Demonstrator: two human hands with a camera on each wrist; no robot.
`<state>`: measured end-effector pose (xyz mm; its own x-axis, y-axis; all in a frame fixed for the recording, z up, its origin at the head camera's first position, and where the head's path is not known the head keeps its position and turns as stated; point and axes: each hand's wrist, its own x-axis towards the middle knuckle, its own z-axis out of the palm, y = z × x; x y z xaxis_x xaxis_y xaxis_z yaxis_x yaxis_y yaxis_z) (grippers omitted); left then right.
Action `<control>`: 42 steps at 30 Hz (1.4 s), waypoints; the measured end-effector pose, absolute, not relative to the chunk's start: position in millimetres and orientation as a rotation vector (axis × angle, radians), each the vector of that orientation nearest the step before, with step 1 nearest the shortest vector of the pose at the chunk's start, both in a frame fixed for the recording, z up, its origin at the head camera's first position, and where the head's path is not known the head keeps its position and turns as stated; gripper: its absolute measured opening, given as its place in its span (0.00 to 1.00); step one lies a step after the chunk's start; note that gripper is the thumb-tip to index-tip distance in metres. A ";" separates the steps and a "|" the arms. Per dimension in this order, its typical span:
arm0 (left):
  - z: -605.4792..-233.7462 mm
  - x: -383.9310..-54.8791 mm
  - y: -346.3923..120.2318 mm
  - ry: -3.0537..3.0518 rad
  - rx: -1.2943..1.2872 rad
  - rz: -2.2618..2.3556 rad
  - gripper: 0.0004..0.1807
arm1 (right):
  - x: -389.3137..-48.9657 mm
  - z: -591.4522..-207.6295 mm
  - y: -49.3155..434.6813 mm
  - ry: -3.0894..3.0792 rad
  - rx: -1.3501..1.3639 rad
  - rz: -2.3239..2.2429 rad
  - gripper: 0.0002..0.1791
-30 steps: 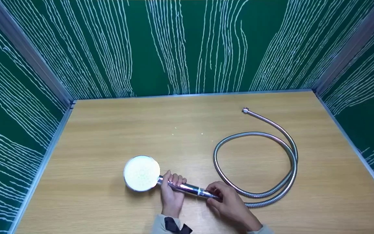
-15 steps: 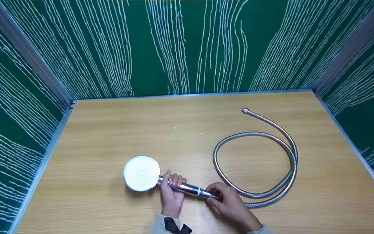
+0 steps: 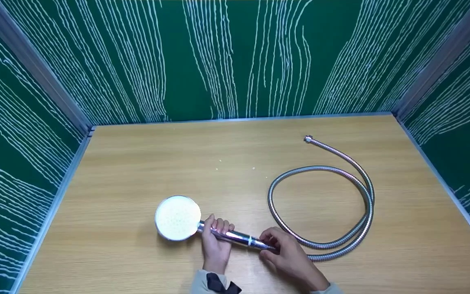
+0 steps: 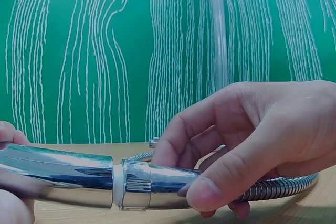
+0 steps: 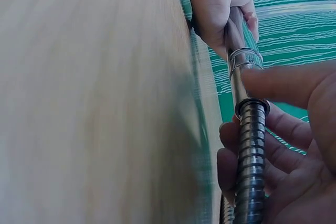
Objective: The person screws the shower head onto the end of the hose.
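A chrome hand shower has its round white face [image 3: 178, 217] turned up at the front left of the table. My left hand [image 3: 217, 247] grips its handle [image 3: 239, 237] just below the head. At the handle's lower end, my right hand [image 3: 290, 255] pinches the tapered chrome connector [image 4: 173, 184] of a metal shower hose [image 3: 371, 200] between thumb and fingers. Connector and handle lie in line, with a pale ring [image 4: 119, 184] between them. In the right wrist view the ribbed hose [image 5: 251, 156] runs back across the right-hand fingers. How far the threads engage is hidden.
The hose loops over the right side of the wooden table [image 3: 137, 163], its free end nut [image 3: 308, 139] lying toward the back. Green panels [image 3: 243, 61] with wavy white lines stand around the back and sides. Several tiny white specks dot the tabletop.
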<state>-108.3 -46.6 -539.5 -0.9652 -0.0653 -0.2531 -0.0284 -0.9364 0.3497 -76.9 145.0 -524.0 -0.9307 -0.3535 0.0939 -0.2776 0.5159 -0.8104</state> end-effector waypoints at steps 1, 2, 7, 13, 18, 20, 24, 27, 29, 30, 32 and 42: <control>-539.5 -108.5 -46.6 -0.549 0.416 -3.047 0.23 | -76.9 -523.6 145.1 2.660 -0.545 -1.396 0.15; -539.6 -108.8 -46.7 -0.545 0.415 -3.049 0.23 | -76.9 -523.4 145.1 2.659 -0.537 -1.395 0.15; -539.7 -109.5 -46.5 -0.524 0.426 -3.051 0.23 | -76.8 -521.7 145.1 2.645 -0.480 -1.377 0.13; -540.6 -108.2 -46.7 -0.544 0.415 -3.054 0.23 | -76.2 -522.6 145.0 2.660 -0.501 -1.369 0.12; -541.2 -107.7 -46.8 -0.546 0.392 -3.059 0.23 | -75.9 -523.3 144.6 2.672 -0.516 -1.372 0.13; -541.3 -107.9 -46.7 -0.540 0.397 -3.059 0.23 | -75.7 -523.5 144.6 2.671 -0.510 -1.374 0.13; -541.4 -108.3 -46.3 -0.537 0.409 -3.054 0.23 | -75.4 -524.1 144.3 2.669 -0.499 -1.377 0.12; -541.7 -108.5 -46.2 -0.538 0.414 -3.051 0.23 | -75.1 -524.5 143.9 2.673 -0.502 -1.382 0.12; -541.7 -108.6 -46.2 -0.536 0.423 -3.050 0.23 | -74.8 -524.7 143.8 2.674 -0.500 -1.382 0.12; -541.8 -108.7 -46.3 -0.537 0.424 -3.049 0.23 | -74.7 -524.7 143.8 2.675 -0.501 -1.381 0.12; -541.6 -108.7 -46.3 -0.541 0.428 -3.046 0.22 | -74.8 -524.6 143.9 2.674 -0.496 -1.374 0.12; -539.9 -108.8 -45.4 -0.558 0.427 -3.040 0.22 | -76.0 -523.3 145.3 2.676 -0.517 -1.343 0.15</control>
<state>-108.8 -45.4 -539.9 -0.9623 -0.0698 -0.2628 -0.0282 -0.9357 0.3517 -76.0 145.3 -523.3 -0.9368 -0.3448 0.0591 -0.2534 0.5527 -0.7939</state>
